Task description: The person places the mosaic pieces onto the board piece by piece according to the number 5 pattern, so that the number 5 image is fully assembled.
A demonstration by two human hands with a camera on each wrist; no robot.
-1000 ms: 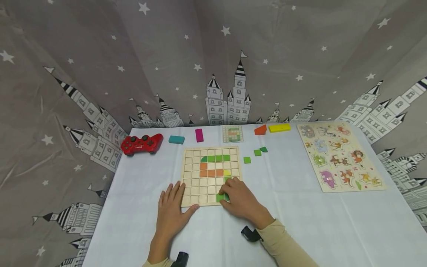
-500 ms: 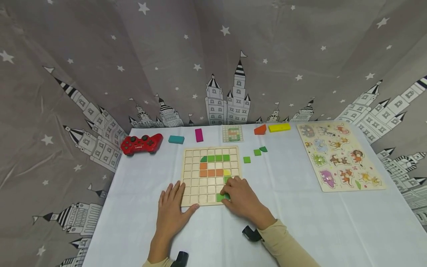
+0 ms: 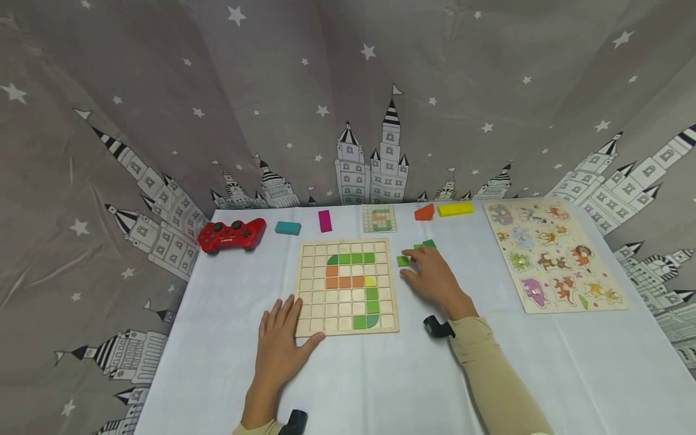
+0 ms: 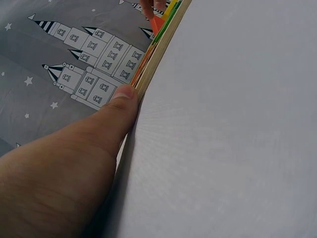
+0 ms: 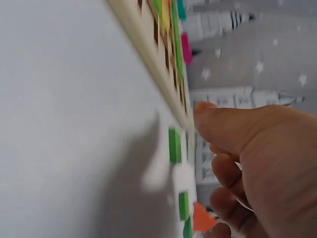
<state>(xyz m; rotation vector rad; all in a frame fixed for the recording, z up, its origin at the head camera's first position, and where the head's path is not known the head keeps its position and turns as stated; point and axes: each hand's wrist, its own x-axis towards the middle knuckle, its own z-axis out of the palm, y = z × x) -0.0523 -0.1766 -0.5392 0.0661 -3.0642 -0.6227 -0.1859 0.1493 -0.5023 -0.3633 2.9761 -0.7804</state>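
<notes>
A wooden grid board [image 3: 318,308] lies in front of me, bearing a figure of green, orange and yellow tiles. Its lower left corner is touched by my left hand [image 3: 280,344], which rests with fingers spread; in the left wrist view the thumb [image 4: 124,94] meets the board's edge. To the right of the board, my right hand [image 3: 435,278] hovers with bent fingers over loose green square tiles [image 3: 402,261] and a dark green rounded tile [image 3: 429,243]. The right wrist view shows a green tile [image 5: 174,145] below the thumb and nothing held.
Behind the board lies a small pattern card [image 3: 380,218]. Along the back stand a red game controller [image 3: 231,235], a teal block [image 3: 287,228], a magenta block [image 3: 324,220], an orange block [image 3: 424,212] and a yellow block [image 3: 455,208]. An animal puzzle board [image 3: 554,260] lies right.
My right hand has left the board's lower right corner and moved up and right to the loose green tiles, uncovering green tiles set there. The left hand has stayed put.
</notes>
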